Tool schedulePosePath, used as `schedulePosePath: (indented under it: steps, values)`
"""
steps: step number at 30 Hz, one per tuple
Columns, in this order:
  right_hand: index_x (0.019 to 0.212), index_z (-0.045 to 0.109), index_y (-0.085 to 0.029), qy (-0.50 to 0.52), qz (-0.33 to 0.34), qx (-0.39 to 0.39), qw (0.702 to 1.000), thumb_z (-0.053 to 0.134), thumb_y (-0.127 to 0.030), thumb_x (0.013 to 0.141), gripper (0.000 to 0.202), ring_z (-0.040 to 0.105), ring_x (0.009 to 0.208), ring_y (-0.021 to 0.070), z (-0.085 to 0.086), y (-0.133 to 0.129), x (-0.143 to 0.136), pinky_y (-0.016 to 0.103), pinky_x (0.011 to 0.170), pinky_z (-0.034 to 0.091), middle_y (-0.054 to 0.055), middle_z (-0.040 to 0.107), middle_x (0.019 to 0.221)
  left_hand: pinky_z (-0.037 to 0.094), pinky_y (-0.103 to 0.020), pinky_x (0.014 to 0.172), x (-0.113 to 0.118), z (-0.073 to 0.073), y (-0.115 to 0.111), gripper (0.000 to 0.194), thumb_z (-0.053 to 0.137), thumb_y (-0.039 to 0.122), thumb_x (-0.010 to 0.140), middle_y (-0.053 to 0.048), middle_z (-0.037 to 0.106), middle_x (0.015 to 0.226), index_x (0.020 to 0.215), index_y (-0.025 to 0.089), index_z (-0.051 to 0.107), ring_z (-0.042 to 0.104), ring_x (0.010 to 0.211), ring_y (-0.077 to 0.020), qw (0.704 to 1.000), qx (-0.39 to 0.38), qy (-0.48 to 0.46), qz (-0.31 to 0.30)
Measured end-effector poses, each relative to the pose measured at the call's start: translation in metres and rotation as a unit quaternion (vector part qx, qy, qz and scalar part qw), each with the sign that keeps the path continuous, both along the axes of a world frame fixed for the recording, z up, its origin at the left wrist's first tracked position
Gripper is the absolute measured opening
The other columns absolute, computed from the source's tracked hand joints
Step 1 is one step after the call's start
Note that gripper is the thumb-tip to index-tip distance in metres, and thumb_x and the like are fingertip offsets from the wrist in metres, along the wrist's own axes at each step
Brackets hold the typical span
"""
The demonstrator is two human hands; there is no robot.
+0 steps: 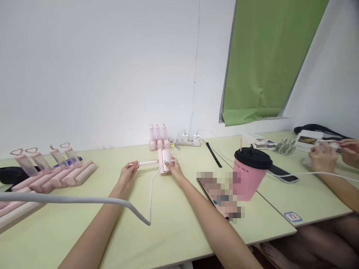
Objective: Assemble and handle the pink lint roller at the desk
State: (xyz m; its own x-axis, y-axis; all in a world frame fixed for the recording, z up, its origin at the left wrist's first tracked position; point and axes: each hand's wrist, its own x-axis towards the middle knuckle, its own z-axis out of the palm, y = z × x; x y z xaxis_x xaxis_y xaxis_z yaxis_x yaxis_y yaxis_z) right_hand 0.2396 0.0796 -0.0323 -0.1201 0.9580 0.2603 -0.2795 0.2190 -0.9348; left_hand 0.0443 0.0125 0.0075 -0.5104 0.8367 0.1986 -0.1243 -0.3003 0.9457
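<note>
White cable [84,198] nearest, slung across the foreground; its thin end rises in front of the work, and whether it touches cannot be told. Far left: row of pink pieces [54,182] lying on the tabletop [157,239], clear tubes angled up, heart-shaped tops on most. Left hand [128,175]: fingers pinched together on the outer end of a clear rod [148,163], held near level. Rod's other end points at the left side of a pink case [163,154]; contact there too fine to make out. Right hand [176,170]: fingers clamped round the case's right side. Judgement: keep the case firm, rod in line with its side, push straight rather than levering, since thin clear plastic could bend or crack; keep the cable from snagging. Further right, clear of both hands: phone [206,188], then pink cup [246,183].
</note>
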Motion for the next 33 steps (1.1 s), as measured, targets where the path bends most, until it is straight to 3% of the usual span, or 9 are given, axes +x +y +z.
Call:
schedulePosePath:
  steps: [4,6,8,11,13,16,22,27,33]
  values:
    - [0.121,0.04,-0.02,-0.03,0.001,0.035,0.999,0.066,-0.029,0.064,0.063,0.054,0.089,0.016,-0.007,-0.004,-0.006,0.025,0.07,0.047,0.008,0.05,0.106,0.036,-0.045,0.097,-0.019,-0.018,-0.002,0.026,0.069,0.033,0.064,-0.011,0.06,0.104,0.082,0.014,0.063,0.054,0.102,-0.0246,0.972,-0.026,0.225,0.064]
    - [0.119,0.043,-0.02,-0.052,0.007,0.078,0.996,0.068,-0.032,0.062,0.064,0.053,0.09,0.0164,-0.007,-0.013,-0.011,0.026,0.071,0.047,0.007,0.05,0.108,0.016,-0.055,0.104,-0.021,-0.018,-0.006,0.04,0.069,0.041,0.064,-0.008,0.047,0.128,0.099,0.022,0.064,0.036,0.123,-0.031,0.892,-0.01,0.425,0.152]
    - [0.119,0.042,-0.02,-0.078,0.001,0.112,0.991,0.068,-0.033,0.062,0.064,0.053,0.091,0.0163,-0.006,-0.022,-0.015,0.026,0.075,0.046,0.007,0.05,0.111,0.001,-0.059,0.104,-0.016,-0.02,-0.009,0.05,0.069,0.043,0.064,-0.006,0.042,0.134,0.111,0.026,0.059,0.029,0.128,-0.031,0.81,-0.002,0.571,0.13]
    - [0.122,0.036,-0.021,-0.095,-0.032,0.125,0.987,0.068,-0.03,0.064,0.067,0.054,0.094,0.0159,-0.003,-0.029,-0.017,0.028,0.082,0.043,0.007,0.051,0.113,0.014,-0.048,0.105,-0.006,-0.025,-0.011,0.036,0.06,0.038,0.076,-0.007,0.057,0.115,0.108,0.022,0.058,0.047,0.113,-0.0242,0.716,-0.01,0.698,0.036]
    - [0.122,0.036,-0.022,-0.089,-0.051,0.125,0.987,0.068,-0.027,0.063,0.067,0.054,0.095,0.0158,-0.001,-0.031,-0.016,0.028,0.084,0.042,0.006,0.053,0.112,0.033,-0.038,0.091,-0.002,-0.027,-0.013,0.023,0.047,0.035,0.085,-0.007,0.063,0.097,0.1,0.02,0.058,0.055,0.095,-0.0216,0.685,-0.028,0.727,0.048]
    - [0.119,0.04,-0.022,-0.086,-0.069,0.136,0.985,0.068,-0.023,0.063,0.063,0.054,0.094,0.0154,0.001,-0.032,-0.016,0.028,0.084,0.042,0.004,0.054,0.111,0.037,-0.032,0.071,-0.001,-0.027,-0.017,0.022,0.039,0.034,0.089,-0.006,0.061,0.087,0.093,0.019,0.054,0.055,0.082,-0.0213,0.658,-0.038,0.747,0.086]
    - [0.132,0.035,-0.022,-0.093,-0.184,0.231,0.951,0.064,-0.024,0.069,0.069,0.05,0.103,0.017,0.005,-0.044,-0.018,0.03,0.091,0.038,0.006,0.052,0.116,0.033,-0.031,0.071,-0.012,-0.026,-0.02,0.018,0.038,0.017,0.087,-0.005,0.057,0.094,0.101,0.02,0.049,0.05,0.09,-0.0204,0.602,-0.053,0.782,0.156]
    - [0.124,0.049,-0.021,-0.18,-0.345,0.273,0.88,0.06,-0.022,0.075,0.05,0.044,0.111,0.02,0.004,-0.032,0.003,0.036,0.096,0.031,0.008,0.049,0.122,0.034,-0.03,0.069,-0.04,-0.03,-0.025,0.019,0.038,0.027,0.09,-0.005,0.055,0.099,0.101,0.018,0.049,0.048,0.093,-0.0207,0.63,-0.134,0.738,0.202]
    - [0.123,0.053,-0.018,-0.366,-0.355,0.323,0.797,0.056,-0.016,0.079,0.044,0.04,0.118,0.0199,-0.007,-0.008,0.026,0.038,0.103,0.023,0.009,0.048,0.126,0.034,-0.03,0.069,-0.032,-0.027,-0.028,0.021,0.036,0.026,0.091,-0.004,0.056,0.097,0.105,0.019,0.049,0.051,0.09,-0.0195,0.625,-0.121,0.741,0.213]
